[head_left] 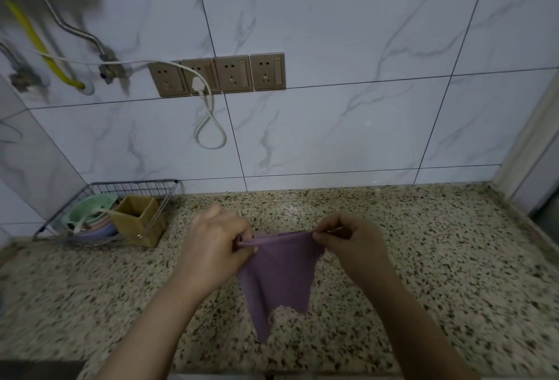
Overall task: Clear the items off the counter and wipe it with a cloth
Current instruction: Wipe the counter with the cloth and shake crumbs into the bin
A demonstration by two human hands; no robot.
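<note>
Over the speckled bench point(393, 258), both hands, left point(211, 243) and right point(348, 240), pinched the purple cloth point(278, 270) taut at its top corners; folding it flat first would probably wipe best, toward the rack point(99, 195) at ten o'clock.

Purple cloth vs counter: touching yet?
Cannot tell. In the head view both hands, left hand and right hand, pinch the purple cloth by its top edge; its hanging tip overlaps the counter, so no gap or contact shows.

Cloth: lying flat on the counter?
No. Both the left hand and right hand pinch the cloth's top edge, so it hangs above the counter.
</note>
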